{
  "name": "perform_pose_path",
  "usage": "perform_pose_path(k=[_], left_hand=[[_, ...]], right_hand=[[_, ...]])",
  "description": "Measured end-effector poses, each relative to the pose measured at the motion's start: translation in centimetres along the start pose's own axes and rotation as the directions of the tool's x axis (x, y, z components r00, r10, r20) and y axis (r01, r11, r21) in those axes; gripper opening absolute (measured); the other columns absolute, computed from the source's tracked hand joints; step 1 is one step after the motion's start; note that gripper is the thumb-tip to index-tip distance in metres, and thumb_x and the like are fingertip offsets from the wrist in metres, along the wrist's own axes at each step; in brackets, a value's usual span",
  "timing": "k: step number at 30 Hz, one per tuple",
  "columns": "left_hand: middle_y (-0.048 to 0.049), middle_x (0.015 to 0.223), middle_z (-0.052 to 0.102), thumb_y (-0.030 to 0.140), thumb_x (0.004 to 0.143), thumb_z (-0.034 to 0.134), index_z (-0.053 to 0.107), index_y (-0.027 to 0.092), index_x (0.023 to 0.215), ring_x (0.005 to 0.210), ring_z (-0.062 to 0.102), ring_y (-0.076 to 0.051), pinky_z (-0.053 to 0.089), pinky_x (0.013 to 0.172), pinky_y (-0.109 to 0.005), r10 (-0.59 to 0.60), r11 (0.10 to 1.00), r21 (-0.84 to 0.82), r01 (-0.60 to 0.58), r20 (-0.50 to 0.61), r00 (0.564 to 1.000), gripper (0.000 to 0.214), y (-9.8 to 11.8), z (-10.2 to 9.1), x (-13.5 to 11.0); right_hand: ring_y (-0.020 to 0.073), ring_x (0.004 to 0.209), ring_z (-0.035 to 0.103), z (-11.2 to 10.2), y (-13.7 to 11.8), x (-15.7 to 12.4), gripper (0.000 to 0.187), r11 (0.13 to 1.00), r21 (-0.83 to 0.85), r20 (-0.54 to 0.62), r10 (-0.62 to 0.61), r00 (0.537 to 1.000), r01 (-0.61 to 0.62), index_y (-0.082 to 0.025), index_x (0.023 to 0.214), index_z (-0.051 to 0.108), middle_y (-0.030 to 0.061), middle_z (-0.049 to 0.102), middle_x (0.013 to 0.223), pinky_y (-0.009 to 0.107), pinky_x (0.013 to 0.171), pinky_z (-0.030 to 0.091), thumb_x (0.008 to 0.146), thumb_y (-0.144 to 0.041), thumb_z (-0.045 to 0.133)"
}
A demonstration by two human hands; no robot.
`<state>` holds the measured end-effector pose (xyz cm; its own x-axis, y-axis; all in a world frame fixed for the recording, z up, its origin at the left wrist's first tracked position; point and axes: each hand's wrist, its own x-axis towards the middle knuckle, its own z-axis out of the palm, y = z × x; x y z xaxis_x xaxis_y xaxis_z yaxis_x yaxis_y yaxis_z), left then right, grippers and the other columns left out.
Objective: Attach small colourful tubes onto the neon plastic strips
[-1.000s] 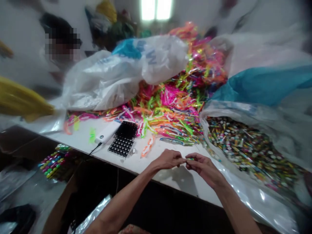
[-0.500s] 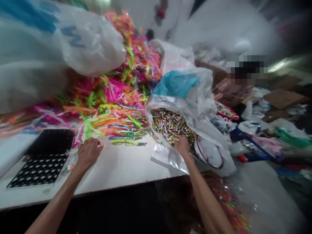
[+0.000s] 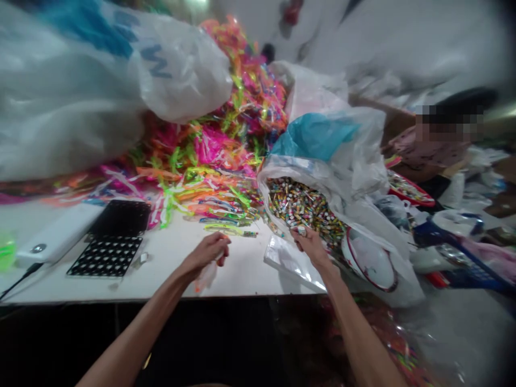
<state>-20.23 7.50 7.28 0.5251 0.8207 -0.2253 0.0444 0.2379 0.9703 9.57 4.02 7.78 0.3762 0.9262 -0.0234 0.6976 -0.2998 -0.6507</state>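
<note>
My left hand (image 3: 210, 251) is above the white table (image 3: 237, 269) with its fingers curled. A limp, clear piece with orange edges (image 3: 206, 277) hangs under it and seems to be held there. At the mouth of a white plastic bag (image 3: 264, 185), my right hand (image 3: 312, 247) pinches a small white-ended piece (image 3: 301, 230). Many small multicoloured cylinders (image 3: 302, 201) fill that bag. Below it lies a stack of clear plastic sleeves (image 3: 288, 260), close to my right wrist. Finished-looking neon strips, one yellow-green (image 3: 226, 230), lie in a row beyond my left hand.
A black perforated tray (image 3: 107, 255) and a white device with a cable (image 3: 60, 234) are on the left. Neon strips (image 3: 242, 102) pile up behind, beside large plastic bags (image 3: 181, 75). A red-rimmed bowl (image 3: 368, 260) stands right; a person (image 3: 431, 148) is farther back.
My left hand has moved right, away from the black tray, bringing the clear orange-edged piece along. My right hand has drawn slightly back from the cylinders, with a white-ended piece now visible at its fingers.
</note>
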Motion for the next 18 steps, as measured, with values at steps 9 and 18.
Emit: perform_pose_path(k=[9, 18], left_hand=[[-0.0018, 0.069, 0.059, 0.033, 0.073, 0.051, 0.053, 0.013, 0.078, 0.048, 0.052, -0.010, 0.038, 0.049, -0.022, -0.093, 0.989, -0.095, 0.114, 0.203, 0.975, 0.020, -1.8, 2.4, -0.1], [0.0003, 0.055, 0.055, 0.029, 0.067, 0.058, 0.056, 0.011, 0.076, 0.043, 0.046, -0.008, 0.036, 0.045, -0.020, -0.183, 0.952, -0.194, 0.236, 0.257, 0.949, 0.020, -1.0, 0.9, -1.6]], right_hand=[[0.0087, 0.051, 0.049, 4.4, -7.2, -5.2, 0.030, 0.833, 0.521, 0.603, -0.207, 0.771, -0.184, -0.015, 0.095, 0.058, 0.0009, 0.059, 0.065, 0.020, 0.044, 0.035, 0.071, -0.033, 0.061], [0.0097, 0.054, 0.049, 5.5, -8.3, -5.4, 0.020, 0.870, 0.487, 0.573, -0.254, 0.779, -0.074, -0.017, 0.083, 0.064, -0.0014, 0.058, 0.062, 0.021, 0.048, 0.039, 0.067, -0.028, 0.066]])
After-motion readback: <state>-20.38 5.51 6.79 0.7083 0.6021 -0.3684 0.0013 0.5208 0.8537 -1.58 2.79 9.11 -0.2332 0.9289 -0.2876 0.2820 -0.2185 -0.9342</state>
